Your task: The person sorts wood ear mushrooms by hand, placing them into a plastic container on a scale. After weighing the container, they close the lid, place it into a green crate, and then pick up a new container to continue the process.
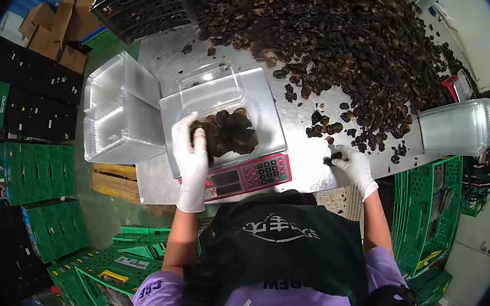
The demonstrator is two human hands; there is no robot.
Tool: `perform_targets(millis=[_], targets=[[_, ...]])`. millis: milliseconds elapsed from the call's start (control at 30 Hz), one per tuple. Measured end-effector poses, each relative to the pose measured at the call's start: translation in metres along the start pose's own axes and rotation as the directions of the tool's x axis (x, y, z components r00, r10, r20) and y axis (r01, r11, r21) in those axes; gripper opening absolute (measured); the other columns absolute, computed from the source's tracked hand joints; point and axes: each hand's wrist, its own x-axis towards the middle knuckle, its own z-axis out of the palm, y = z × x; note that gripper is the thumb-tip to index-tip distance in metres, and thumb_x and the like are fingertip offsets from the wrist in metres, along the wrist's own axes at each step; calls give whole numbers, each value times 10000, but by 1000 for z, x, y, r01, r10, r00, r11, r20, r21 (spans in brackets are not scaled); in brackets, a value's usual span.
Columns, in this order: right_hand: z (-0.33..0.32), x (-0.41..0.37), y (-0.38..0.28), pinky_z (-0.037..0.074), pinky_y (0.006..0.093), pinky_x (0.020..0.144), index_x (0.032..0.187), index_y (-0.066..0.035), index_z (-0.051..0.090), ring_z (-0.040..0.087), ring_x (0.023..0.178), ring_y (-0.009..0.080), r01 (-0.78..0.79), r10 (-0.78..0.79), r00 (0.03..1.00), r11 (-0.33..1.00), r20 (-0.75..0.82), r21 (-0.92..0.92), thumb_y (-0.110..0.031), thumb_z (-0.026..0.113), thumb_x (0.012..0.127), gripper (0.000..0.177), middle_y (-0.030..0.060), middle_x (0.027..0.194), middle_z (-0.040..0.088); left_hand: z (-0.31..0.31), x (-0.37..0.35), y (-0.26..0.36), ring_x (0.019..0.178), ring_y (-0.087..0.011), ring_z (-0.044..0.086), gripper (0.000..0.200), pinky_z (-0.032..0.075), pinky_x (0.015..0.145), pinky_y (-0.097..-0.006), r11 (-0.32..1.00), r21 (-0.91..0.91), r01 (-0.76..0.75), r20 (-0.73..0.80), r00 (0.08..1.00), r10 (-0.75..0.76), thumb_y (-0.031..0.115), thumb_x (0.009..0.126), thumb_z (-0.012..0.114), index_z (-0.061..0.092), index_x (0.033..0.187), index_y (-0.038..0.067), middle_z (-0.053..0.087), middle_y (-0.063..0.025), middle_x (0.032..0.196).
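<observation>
A digital scale (270,111) with a red keypad panel stands on the metal table. On its plate lies a clear plastic tray with an open lid (211,78), holding dark brown wood ear mushrooms (236,129). My left hand (190,150), in a white glove, is at the tray's left side, fingers closed around some wood ear mushroom. Over the table right of the scale, my right hand (354,165), gloved too, pinches a small dark piece of wood ear (332,158). Just beyond it lie loose mushroom pieces (324,125).
A large heap of wood ear (329,36) covers the far table. Stacked clear trays stand left (121,110) of the scale, with another stack (456,127) at right. A black crate (147,8) sits at the back left. Green crates (426,214) flank the table; another person is at far right.
</observation>
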Motion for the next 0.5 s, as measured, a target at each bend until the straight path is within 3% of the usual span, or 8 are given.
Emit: perform_targets(millis=[33, 67, 200, 267, 333, 367, 467, 500], targets=[[1, -2, -15, 479, 258, 603, 1123, -32, 633, 597, 627, 125, -136, 121, 991, 839, 63, 527, -216, 706, 811, 369, 49, 726, 632, 1, -4, 0, 1079, -287, 519, 340, 387, 972, -375, 987, 136, -86, 50, 996, 80, 51, 826, 594, 580, 1165, 29, 538, -157, 1182], [-1, 1, -35, 460, 210, 572, 1058, 34, 634, 575, 643, 89, -135, 118, 990, 702, 72, 699, -177, 639, 878, 278, 33, 775, 629, 3, -7, -1, 1093, -306, 512, 372, 376, 985, -396, 948, 265, -177, 111, 982, 153, 61, 796, 625, 584, 1164, 34, 537, -159, 1205], [5, 29, -133, 405, 194, 578, 962, -27, 646, 514, 663, 48, -96, 59, 994, 71, 92, 993, -189, 527, 944, 202, 2, 772, 586, -4, -17, 3, 1224, -339, 448, 562, 341, 1029, -408, 905, 327, -273, 271, 944, 187, 107, 727, 703, 525, 1254, 32, 500, -177, 1299], [16, 42, -174, 419, 205, 655, 954, -27, 644, 523, 718, 58, -63, -26, 998, 44, 64, 997, -179, 507, 953, 205, 5, 796, 592, -7, -19, 1, 1252, -344, 426, 576, 327, 1049, -409, 953, 183, -241, 241, 951, 194, 107, 756, 683, 485, 1289, 12, 478, -194, 1323], [24, 53, -207, 429, 223, 730, 945, -16, 636, 534, 758, 72, 84, -100, 993, 231, -62, 969, -202, 507, 956, 227, 6, 823, 606, -11, -18, -4, 1280, -350, 403, 591, 312, 1068, -409, 977, 31, -211, 212, 957, 200, 107, 786, 662, 446, 1323, -9, 455, -211, 1347], [27, 56, -221, 425, 227, 792, 944, -6, 634, 543, 813, 81, 279, -180, 957, 373, -226, 885, -199, 501, 957, 236, 11, 871, 609, -11, -18, -8, 1295, -349, 388, 571, 297, 1079, -406, 984, -50, -170, 173, 969, 176, 109, 825, 626, 420, 1340, -24, 431, -222, 1368], [50, 66, -242, 420, 251, 851, 960, 10, 638, 560, 900, 130, 274, -237, 953, 420, -187, 865, -181, 499, 950, 236, 44, 964, 620, -10, -16, -24, 1316, -333, 369, 477, 268, 1093, -389, 976, -183, -115, 108, 985, 136, 129, 932, 504, 388, 1363, -40, 388, -224, 1410], [53, 71, -245, 411, 274, 909, 1023, 10, 641, 566, 976, 158, 406, -353, 902, 496, -249, 768, -187, 483, 955, 261, 66, 1023, 629, -10, -16, -25, 1316, -328, 367, 467, 261, 1096, -386, 971, -220, -93, 89, 989, 114, 143, 944, 489, 390, 1361, -42, 393, -219, 1407]])
